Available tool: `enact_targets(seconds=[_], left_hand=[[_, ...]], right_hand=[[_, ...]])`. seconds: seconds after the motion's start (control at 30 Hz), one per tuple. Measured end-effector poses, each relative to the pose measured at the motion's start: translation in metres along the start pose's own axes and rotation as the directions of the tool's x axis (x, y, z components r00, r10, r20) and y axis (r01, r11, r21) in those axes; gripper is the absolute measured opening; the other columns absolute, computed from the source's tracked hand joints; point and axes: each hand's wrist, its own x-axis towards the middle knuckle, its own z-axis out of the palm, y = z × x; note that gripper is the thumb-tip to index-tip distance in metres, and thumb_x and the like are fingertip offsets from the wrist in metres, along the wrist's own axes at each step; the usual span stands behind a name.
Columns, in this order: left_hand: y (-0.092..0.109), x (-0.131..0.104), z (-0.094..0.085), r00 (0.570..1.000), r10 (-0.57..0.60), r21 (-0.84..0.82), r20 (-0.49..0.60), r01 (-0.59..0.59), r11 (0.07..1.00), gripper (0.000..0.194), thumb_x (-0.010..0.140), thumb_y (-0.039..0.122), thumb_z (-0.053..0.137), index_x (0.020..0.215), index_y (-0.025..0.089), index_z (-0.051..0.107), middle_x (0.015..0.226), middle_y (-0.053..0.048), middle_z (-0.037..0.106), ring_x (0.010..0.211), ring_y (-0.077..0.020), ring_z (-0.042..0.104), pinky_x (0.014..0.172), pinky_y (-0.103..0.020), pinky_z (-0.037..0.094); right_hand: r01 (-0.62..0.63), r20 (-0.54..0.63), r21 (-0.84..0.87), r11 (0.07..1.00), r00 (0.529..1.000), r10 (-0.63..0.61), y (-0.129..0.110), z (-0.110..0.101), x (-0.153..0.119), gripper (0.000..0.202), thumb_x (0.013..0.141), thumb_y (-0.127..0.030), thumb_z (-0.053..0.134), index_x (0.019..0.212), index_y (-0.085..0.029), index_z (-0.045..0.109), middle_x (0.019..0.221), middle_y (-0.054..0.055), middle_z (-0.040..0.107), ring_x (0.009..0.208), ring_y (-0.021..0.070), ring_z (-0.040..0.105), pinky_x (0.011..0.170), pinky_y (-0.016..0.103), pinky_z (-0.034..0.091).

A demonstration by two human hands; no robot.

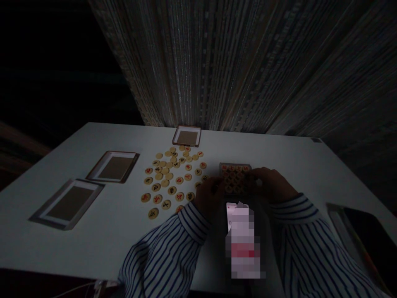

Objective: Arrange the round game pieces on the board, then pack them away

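Note:
A small box (235, 165) holds rows of round Chinese chess pieces (235, 179), the farthest row with red characters. At its left side is my left hand (208, 195), fingers curled in toward the edge. My right hand (273, 184) bends its fingers over the box's right side, near the far corner. Dim light and the hands' own backs hide what, if anything, each set of fingertips pinches. Left of the box lie many loose chess pieces (166, 204), some with red or black characters up, others blank side up; my left forearm covers a few.
A phone (231, 211) with a lit, partly blurred screen lies between my forearms. Shallow open trays sit at the back (186, 128), the left (93, 171) and farther left (49, 221). A dark flat object (372, 236) rests at right. A curtain (204, 62) hangs behind the white table (114, 244).

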Motion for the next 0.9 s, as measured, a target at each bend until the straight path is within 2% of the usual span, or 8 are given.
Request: enact_targets(seconds=[0.17, 0.4, 0.7, 0.9], left_hand=[[0.001, 0.0, 0.0, 1.0, 0.015, 0.009, 0.022, -0.015, 1.0, 0.019, 0.08, 0.023, 0.053, 0.088, 0.013, 0.066, 0.079, -0.007, 0.07, 0.068, -0.0147, 0.064, 0.064, -0.026, 0.052], [0.005, -0.001, 0.0, 1.0, 0.028, 0.025, -0.001, -0.028, 0.999, 0.018, 0.079, 0.023, 0.054, 0.088, 0.014, 0.066, 0.079, -0.006, 0.07, 0.068, -0.0149, 0.064, 0.063, -0.026, 0.052], [0.005, -0.001, -0.001, 1.0, 0.02, 0.002, 0.022, -0.02, 1.0, 0.018, 0.079, 0.021, 0.052, 0.087, 0.013, 0.066, 0.078, -0.007, 0.07, 0.068, -0.0149, 0.065, 0.062, -0.026, 0.051], [0.003, -0.001, 0.0, 1.0, 0.029, 0.005, 0.003, -0.029, 1.0, 0.017, 0.079, 0.021, 0.053, 0.086, 0.013, 0.066, 0.079, -0.007, 0.07, 0.069, -0.0155, 0.065, 0.063, -0.027, 0.052]], right_hand=[[-0.026, 0.177, -0.122, 0.992, 0.983, 0.048, -0.008, -0.011, 0.008, 0.022, 0.075, -0.028, 0.055, 0.092, -0.022, 0.068, 0.088, 0.007, 0.07, 0.074, 0.019, 0.064, 0.065, 0.03, 0.048], [0.011, 0.26, -0.204, 0.979, 0.965, 0.044, -0.016, -0.017, 0.013, 0.023, 0.08, -0.031, 0.05, 0.089, -0.021, 0.068, 0.088, 0.008, 0.07, 0.076, 0.0199, 0.064, 0.066, 0.031, 0.047], [0.017, 0.256, -0.216, 0.976, 0.966, 0.04, -0.015, -0.015, 0.016, 0.025, 0.082, -0.033, 0.048, 0.092, -0.021, 0.067, 0.087, 0.008, 0.069, 0.075, 0.0187, 0.063, 0.063, 0.03, 0.045], [0.063, 0.232, -0.17, 0.983, 0.972, -0.023, -0.013, -0.012, 0.016, 0.023, 0.081, -0.031, 0.048, 0.087, -0.021, 0.068, 0.085, 0.008, 0.069, 0.073, 0.0195, 0.062, 0.06, 0.03, 0.043]])
